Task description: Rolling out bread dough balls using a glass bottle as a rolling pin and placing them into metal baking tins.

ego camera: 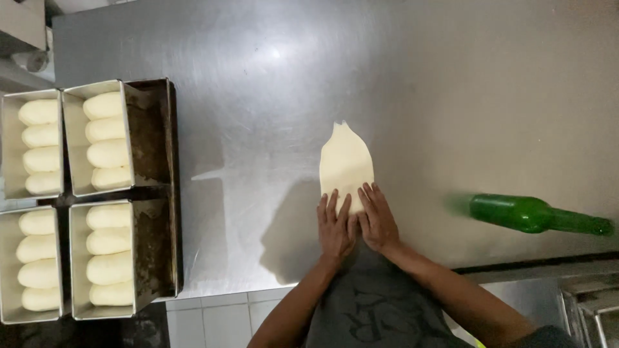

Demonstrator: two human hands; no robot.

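Note:
A flat, elongated sheet of pale dough (pixel 345 161) lies on the steel table (pixel 419 84), its pointed end away from me. My left hand (pixel 334 227) and my right hand (pixel 376 219) rest side by side on the near end of the dough, fingers pressed down on its edge. The near edge of the dough is hidden under my fingers.
A green glass bottle (pixel 535 215) lies on its side to the right of my hands. At the left stand several metal loaf tins (pixel 155 129), each holding several rolled dough pieces (pixel 108 142). A tiled floor (pixel 219 316) shows below the table's front edge.

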